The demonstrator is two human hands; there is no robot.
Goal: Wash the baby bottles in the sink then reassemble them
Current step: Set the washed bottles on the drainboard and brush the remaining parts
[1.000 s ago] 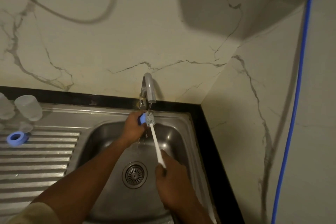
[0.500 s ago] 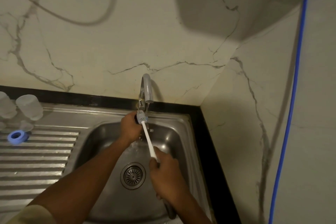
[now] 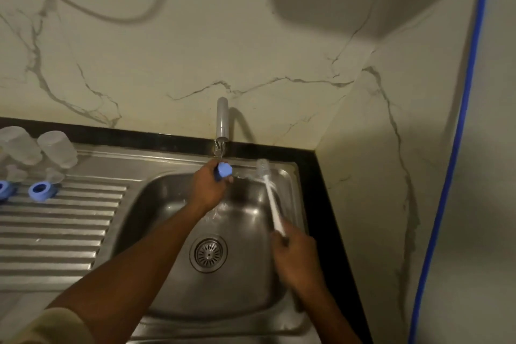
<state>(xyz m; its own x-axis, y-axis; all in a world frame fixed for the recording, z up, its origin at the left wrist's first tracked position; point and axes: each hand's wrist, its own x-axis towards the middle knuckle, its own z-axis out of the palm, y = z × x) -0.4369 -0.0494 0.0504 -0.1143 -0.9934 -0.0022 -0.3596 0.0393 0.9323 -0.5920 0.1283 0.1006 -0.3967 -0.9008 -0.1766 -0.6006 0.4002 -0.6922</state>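
Note:
My left hand [image 3: 208,186] grips a blue bottle ring [image 3: 224,170] right under the tap spout [image 3: 222,120], where water runs onto it. My right hand [image 3: 296,258] holds the white handle of a bottle brush [image 3: 269,193], whose bristle head points up toward the sink's back right corner, apart from the ring. Both hands are over the steel sink basin [image 3: 167,198]. On the drainboard at the left stand two clear bottle bodies [image 3: 57,148], upside down, with two blue rings [image 3: 42,191] and clear nipples [image 3: 54,175] beside them.
The ribbed drainboard [image 3: 55,232] fills the left side. A drain strainer [image 3: 208,253] sits in the basin floor. A black counter edge [image 3: 332,218] borders the sink at the back and right. Marble walls meet in a corner behind it, with a blue hose [image 3: 458,148] running down the right wall.
The brush head has come away from the blue ring and swung right. My right hand has moved right with it. My left hand keeps the ring under the tap.

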